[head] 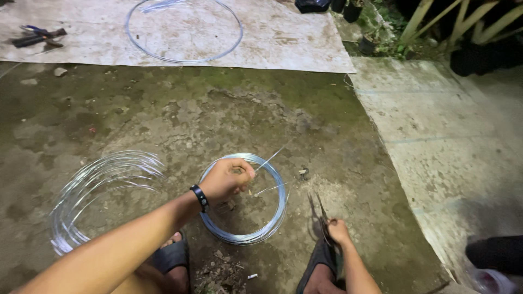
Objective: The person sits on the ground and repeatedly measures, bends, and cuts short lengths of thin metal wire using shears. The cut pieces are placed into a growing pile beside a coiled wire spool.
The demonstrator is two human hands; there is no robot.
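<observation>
The left hand (227,178) is clenched on a loose end of wire (271,158), pulling it up from the tight coil of wire (248,235) lying on the concrete floor (218,109) between the sandalled feet, so it feeds off cleanly. The right hand (338,231) grasps scissors (320,211), tips resting ahead, ready nearby. A looser coil (92,190) sprawls left.
</observation>
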